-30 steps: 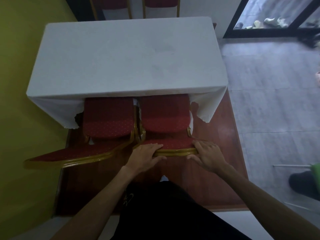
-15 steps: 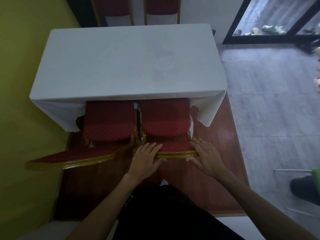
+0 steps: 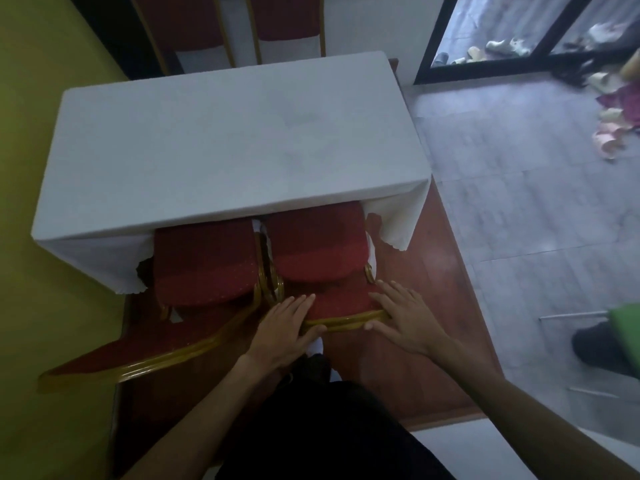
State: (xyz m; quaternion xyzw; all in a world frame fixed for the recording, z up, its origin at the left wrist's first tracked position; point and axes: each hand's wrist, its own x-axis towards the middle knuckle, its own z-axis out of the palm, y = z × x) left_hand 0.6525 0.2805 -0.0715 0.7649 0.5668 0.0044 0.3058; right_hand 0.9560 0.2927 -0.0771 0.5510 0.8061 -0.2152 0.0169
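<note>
Two red chairs with gold frames stand tucked under a table with a white cloth (image 3: 225, 143). The right chair (image 3: 315, 251) is straight in front of me. My left hand (image 3: 285, 327) lies on the left end of its gold top rail (image 3: 346, 322), fingers straight over the red backrest, thumb under the rail. My right hand (image 3: 407, 322) rests flat on the right end of the same rail, fingers spread. The left chair (image 3: 204, 268) stands beside it at an angle, its backrest stretching toward the lower left.
A yellow wall (image 3: 41, 341) runs along the left. Both chairs stand on a red-brown wooden platform (image 3: 436, 327); grey tiled floor (image 3: 536, 202) lies to the right. Two more red chairs (image 3: 284, 22) stand beyond the table. A glass door and scattered items are at top right.
My fingers have uncurled from the top rail and now lie straight on it. The view has risen slightly, and the right chair sits a little further under the table.
</note>
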